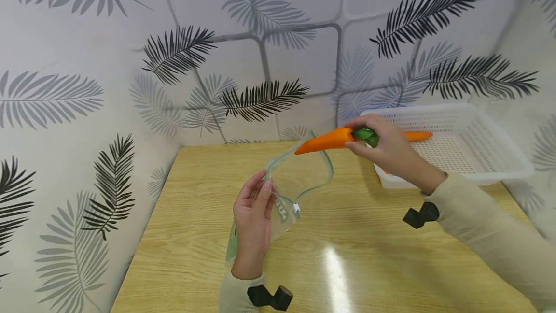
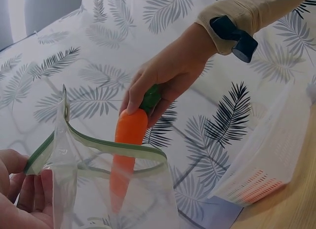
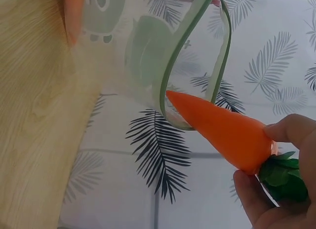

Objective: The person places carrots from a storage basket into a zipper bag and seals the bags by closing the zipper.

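Observation:
My left hand (image 1: 256, 216) grips the rim of a clear zip bag (image 1: 299, 173) with a green-edged mouth and a white slider (image 1: 297, 208). The mouth stands wide and faces up and away. In my right hand (image 1: 386, 149) is an orange toy-like carrot (image 1: 326, 140), pinched near its green leafy top (image 3: 282, 177). The carrot's narrow tip points down and left at the bag's mouth. From the left wrist view, the lower part of the carrot (image 2: 122, 174) shows through the clear plastic.
A white perforated basket (image 1: 499, 158) stands at the back right of the wooden table (image 1: 195, 221). Another carrot (image 1: 417, 135) lies in it, partly behind my right hand. A leaf-patterned wall (image 1: 269, 62) rises along the table's back edge.

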Motion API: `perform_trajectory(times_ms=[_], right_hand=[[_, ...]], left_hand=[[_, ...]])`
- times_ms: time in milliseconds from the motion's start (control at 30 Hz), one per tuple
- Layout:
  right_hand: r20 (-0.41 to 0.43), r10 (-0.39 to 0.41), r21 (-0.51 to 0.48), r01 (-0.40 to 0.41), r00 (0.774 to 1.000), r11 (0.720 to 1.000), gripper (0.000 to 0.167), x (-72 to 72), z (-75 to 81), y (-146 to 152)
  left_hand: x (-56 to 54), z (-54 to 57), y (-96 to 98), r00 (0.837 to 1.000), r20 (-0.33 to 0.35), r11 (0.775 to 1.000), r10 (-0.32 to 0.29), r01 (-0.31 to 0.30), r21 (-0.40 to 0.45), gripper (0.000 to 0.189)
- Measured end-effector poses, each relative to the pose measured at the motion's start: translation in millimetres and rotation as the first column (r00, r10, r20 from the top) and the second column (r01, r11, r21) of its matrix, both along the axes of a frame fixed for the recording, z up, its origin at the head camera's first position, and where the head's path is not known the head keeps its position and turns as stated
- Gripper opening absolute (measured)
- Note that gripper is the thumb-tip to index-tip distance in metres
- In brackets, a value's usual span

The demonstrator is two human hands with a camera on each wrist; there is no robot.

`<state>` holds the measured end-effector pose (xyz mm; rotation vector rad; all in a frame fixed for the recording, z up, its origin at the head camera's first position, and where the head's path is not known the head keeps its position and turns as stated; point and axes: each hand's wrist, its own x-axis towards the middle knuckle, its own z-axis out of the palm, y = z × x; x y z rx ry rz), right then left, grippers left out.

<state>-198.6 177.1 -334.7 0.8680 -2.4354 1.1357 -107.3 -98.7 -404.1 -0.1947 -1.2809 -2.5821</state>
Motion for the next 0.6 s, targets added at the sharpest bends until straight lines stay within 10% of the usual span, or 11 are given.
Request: perform_trajectory(times_ms=[600], right_hand=[[-0.024,-0.011,0.031,0.012,1.0,0.999,0.038,-13.3,-8.2,-34.5]], left_hand=[[-0.9,0.3,2.0,1.0,-0.019,1.0,0.005,-0.005,-0.01,0.035]])
